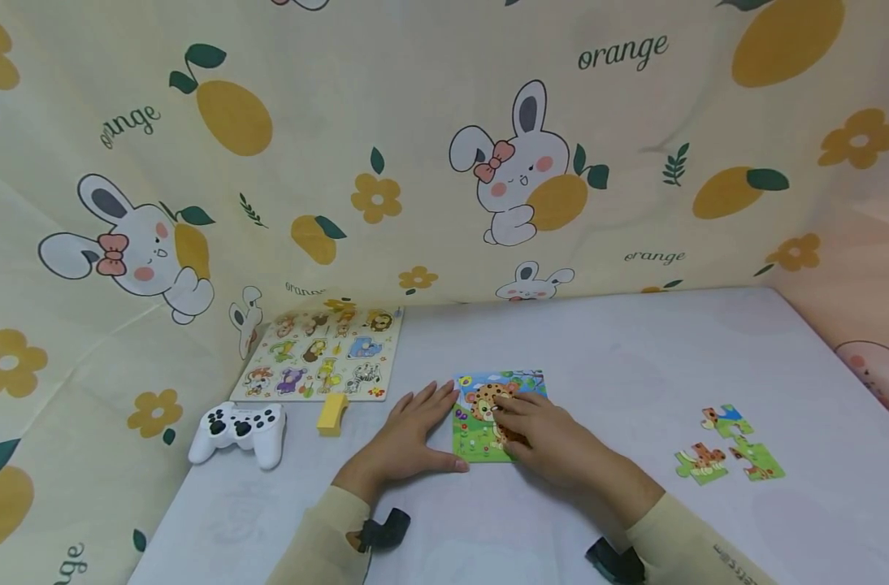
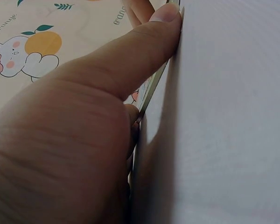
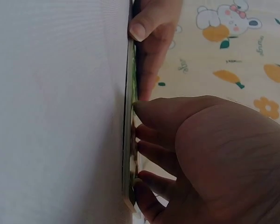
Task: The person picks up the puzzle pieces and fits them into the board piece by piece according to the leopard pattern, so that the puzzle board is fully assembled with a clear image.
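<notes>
A small jigsaw puzzle (image 1: 475,439) with a spotted cartoon animal on green grass lies flat in front of me. My left hand (image 1: 414,439) rests at its left side, fingers extended, thumb along the near left corner. In the left wrist view the thumb (image 2: 144,51) lies against the board's edge. My right hand (image 1: 554,439) reaches over the puzzle's right half, covering part of the picture. The right wrist view has the right fingertips (image 3: 142,133) touching the puzzle's face, spread apart. Three loose puzzle pieces (image 1: 761,461) lie to the right.
Behind and left stands a board with animal pictures (image 1: 342,357), flat on the white table (image 1: 620,349). A yellow block (image 1: 332,414) sits at its near edge, and a white game controller (image 1: 240,431) lies further left. A printed cloth (image 1: 415,122) hangs behind.
</notes>
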Motion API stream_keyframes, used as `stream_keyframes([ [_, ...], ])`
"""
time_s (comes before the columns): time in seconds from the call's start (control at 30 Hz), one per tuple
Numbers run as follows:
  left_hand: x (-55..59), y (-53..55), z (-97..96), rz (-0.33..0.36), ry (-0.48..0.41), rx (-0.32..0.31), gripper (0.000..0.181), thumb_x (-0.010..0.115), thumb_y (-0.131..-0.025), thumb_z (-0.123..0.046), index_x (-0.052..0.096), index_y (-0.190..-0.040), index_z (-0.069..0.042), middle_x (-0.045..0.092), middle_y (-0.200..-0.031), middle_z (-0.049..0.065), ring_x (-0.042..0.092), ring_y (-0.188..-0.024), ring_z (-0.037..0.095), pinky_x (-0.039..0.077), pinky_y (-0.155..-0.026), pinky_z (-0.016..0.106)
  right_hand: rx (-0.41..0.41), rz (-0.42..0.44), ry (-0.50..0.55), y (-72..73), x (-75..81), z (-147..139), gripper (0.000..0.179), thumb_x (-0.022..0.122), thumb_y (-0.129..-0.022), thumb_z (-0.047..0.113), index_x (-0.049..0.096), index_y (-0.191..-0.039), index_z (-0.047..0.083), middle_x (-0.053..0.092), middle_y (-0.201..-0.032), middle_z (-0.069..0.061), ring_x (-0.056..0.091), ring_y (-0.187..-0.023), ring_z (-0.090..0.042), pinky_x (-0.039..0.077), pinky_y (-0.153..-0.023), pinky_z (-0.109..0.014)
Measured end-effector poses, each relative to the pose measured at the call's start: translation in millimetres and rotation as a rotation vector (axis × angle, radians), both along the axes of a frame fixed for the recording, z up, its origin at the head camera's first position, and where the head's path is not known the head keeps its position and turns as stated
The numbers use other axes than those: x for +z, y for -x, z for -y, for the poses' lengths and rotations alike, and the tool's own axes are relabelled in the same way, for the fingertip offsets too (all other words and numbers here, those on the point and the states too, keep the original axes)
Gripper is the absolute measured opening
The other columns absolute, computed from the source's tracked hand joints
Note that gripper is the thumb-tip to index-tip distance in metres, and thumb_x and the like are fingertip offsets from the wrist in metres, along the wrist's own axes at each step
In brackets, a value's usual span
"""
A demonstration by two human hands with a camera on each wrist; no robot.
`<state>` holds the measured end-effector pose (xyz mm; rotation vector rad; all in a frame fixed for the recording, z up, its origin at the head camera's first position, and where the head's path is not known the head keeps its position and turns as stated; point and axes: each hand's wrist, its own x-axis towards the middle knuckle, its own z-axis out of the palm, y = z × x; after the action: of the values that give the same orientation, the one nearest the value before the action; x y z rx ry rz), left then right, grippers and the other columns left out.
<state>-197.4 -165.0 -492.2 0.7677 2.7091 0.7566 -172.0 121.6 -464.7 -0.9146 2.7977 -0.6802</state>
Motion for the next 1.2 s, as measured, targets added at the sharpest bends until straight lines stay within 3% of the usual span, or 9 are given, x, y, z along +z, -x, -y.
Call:
stream_keyframes([
  [0.4,1.5,0.3,-1.4,0.011,0.012,0.002,0.116,0.079,-0.084,-0.076,0.029,-0.175,-0.023,0.014,-0.18,-0.013,0.002,-0.166,0.018,-0.002,-0.131,0.051,0.039,0.019,0.021,1.1,0.6,-7.5,0.043,0.068,-0.109,0.025,0.069,-0.151,0.014,0.046,-0.168,-0.015,0.035,-0.155,-0.046,0.034,-0.118,-0.073],
  [1.2,1.1,0.0,-2.2,0.004,0.021,0.013,0.116,0.08,-0.084,-0.076,0.03,-0.174,-0.022,0.015,-0.18,-0.013,0.004,-0.166,0.019,-0.001,-0.131,0.051,0.051,0.048,-0.024,2.8,-3.1,-7.9,0.054,0.068,-0.109,0.036,0.06,-0.159,0.017,0.038,-0.174,-0.009,0.027,-0.159,-0.043,0.039,-0.111,-0.076],
])
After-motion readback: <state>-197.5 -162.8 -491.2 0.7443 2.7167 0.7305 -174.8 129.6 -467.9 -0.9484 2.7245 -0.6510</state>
